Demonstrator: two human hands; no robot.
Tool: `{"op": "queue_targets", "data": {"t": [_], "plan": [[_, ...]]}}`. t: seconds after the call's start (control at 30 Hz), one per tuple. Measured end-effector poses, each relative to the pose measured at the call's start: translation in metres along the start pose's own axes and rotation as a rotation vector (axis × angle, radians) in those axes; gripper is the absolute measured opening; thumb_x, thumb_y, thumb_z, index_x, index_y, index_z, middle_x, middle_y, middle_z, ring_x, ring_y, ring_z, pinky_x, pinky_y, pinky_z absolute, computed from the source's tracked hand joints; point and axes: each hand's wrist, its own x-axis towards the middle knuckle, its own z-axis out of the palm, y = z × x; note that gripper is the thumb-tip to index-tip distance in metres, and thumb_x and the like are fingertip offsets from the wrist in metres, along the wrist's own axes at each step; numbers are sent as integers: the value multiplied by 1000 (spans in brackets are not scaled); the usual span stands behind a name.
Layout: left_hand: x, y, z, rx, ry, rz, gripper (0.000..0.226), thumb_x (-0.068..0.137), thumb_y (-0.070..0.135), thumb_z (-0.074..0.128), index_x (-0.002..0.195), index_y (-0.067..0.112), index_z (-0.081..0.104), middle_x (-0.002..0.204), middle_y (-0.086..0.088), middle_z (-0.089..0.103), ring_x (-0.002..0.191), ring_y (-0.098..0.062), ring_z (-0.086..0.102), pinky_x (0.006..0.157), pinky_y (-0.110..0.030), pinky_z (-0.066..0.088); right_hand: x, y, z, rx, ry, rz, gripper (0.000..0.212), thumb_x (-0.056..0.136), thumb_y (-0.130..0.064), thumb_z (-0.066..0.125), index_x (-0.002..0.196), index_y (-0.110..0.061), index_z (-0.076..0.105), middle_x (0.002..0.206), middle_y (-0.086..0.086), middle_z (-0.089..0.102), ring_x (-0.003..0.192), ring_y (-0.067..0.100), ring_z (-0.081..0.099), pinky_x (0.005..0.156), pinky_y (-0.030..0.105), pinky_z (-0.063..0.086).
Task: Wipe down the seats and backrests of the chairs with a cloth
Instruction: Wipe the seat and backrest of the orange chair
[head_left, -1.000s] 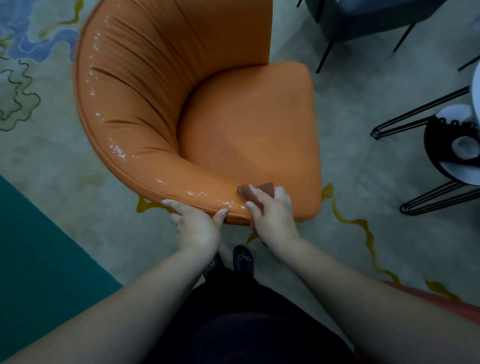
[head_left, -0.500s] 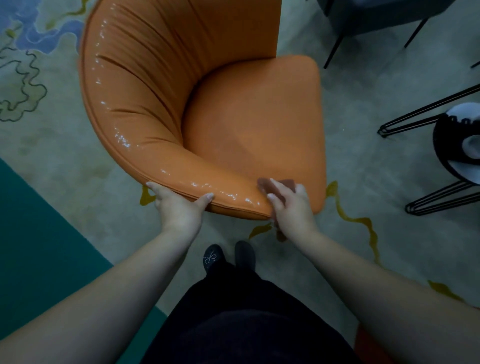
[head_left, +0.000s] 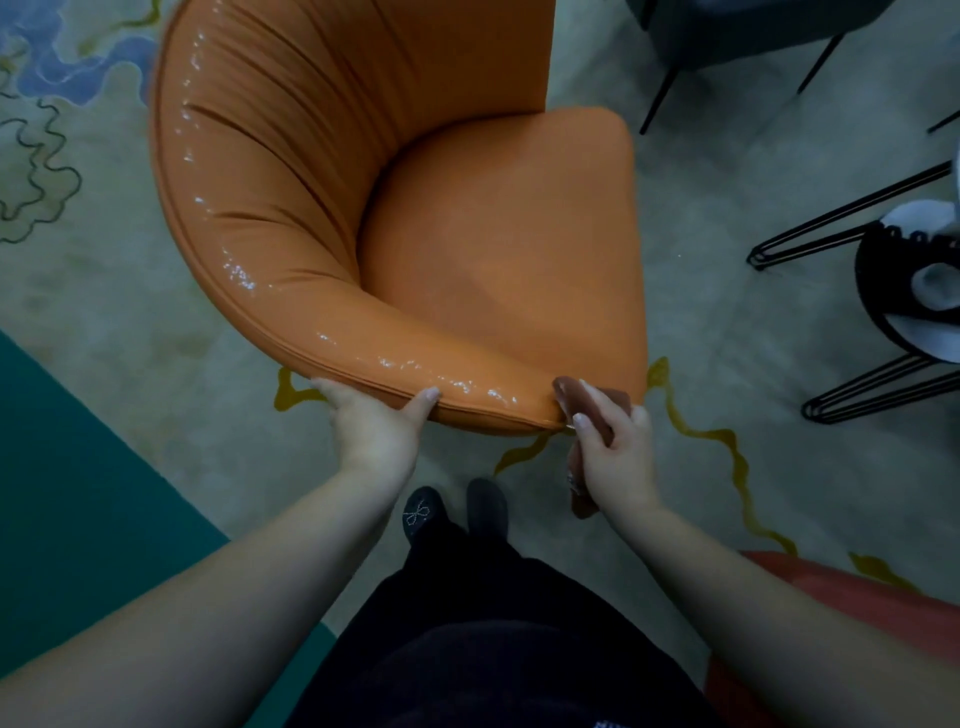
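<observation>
While the left hand (head_left: 375, 434) grips the near rim of the orange chair (head_left: 395, 223), thumb over the top, the right hand (head_left: 615, 452) pinches a brown cloth (head_left: 576, 399) against the rim's end, beside the seat corner; wet streaks glisten along the backrest.

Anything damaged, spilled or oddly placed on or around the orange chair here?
Nothing stands out. The chair looks intact; the glints along its backrest rim may be moisture or sheen. Left hand grips the rim, right hand holds the cloth at its end.
</observation>
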Motion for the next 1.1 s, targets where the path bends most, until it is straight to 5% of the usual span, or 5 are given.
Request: {"op": "queue_targets", "data": {"t": [0.23,0.43,0.73,0.93,1.1], "plan": [[-40,-3,56,-153,-352,-169,55,79,47,73,103,-1,62,112,-18,68,103,-31,65,92,-38,51,1,3,-5,62,42,16,39,95,-17,56,131,-34,57,113,0,41,102,5,46,78,-10,25],[-46,2,91,-221,-331,-295,76,68,50,81,119,0,57,113,-15,65,103,-32,65,92,-42,53,1,9,-4,55,35,-24,40,93,-18,58,131,-32,58,112,2,44,106,7,46,83,-9,22],[-48,-18,88,-228,-294,-94,52,80,37,74,110,-2,58,106,-11,70,96,-30,68,86,-46,55,3,15,-6,52,7,-26,41,94,-21,57,133,-35,56,111,-1,43,104,7,46,80,-10,24],[-60,-23,42,341,-268,614,41,84,34,72,119,14,65,108,2,68,95,-15,64,85,-27,51,8,13,-3,82,-11,-8,40,95,-24,56,131,-41,56,103,-20,37,99,2,47,89,10,36],[-56,-15,31,736,-152,1242,56,73,25,80,124,10,63,121,-14,60,106,-34,58,83,-43,51,7,8,-3,80,-31,-15,40,94,-24,57,130,-42,56,103,-16,39,97,-24,40,80,-7,28]]}}
